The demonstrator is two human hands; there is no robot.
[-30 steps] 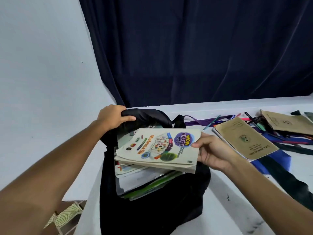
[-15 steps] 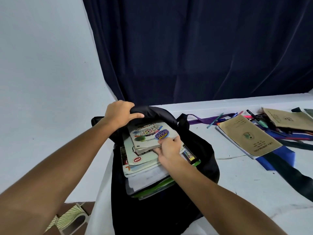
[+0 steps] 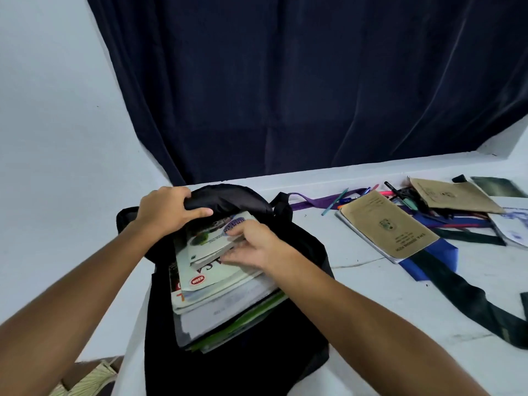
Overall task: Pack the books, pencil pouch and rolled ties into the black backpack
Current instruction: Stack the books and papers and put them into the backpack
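Deeper than a moment ago, the book slides under the flap the left hand grips (right hand pressing flat-fingered, long axis pointing into the backpack).

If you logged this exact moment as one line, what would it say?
step: loading books | left hand: grips backpack flap | right hand: pushes top book in | brown notebook: on table

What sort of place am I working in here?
Probably a home or school study corner, staged for recording: a white table with brown exercise books and pens, and a dark curtain hung against the white wall.
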